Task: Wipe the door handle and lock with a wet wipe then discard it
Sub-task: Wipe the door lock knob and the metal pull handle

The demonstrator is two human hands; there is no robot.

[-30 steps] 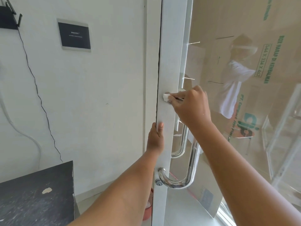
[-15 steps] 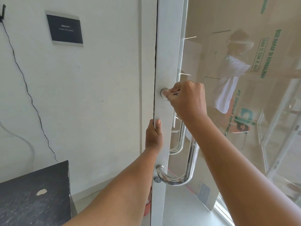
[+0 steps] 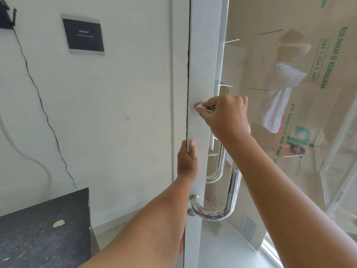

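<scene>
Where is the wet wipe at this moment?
Head view, centre: the wet wipe is pinched by fingers of the right hand against the upper mount of the door handle on the door frame, above the left hand gripping the frame's edge.

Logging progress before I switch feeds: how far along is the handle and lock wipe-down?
Done: nothing visibly finished. In hand: the right hand presses the wipe on the top mount of the handle; the left hand grips the door edge. Left: the lock beside the handle's lower end, then discarding the wipe.
</scene>
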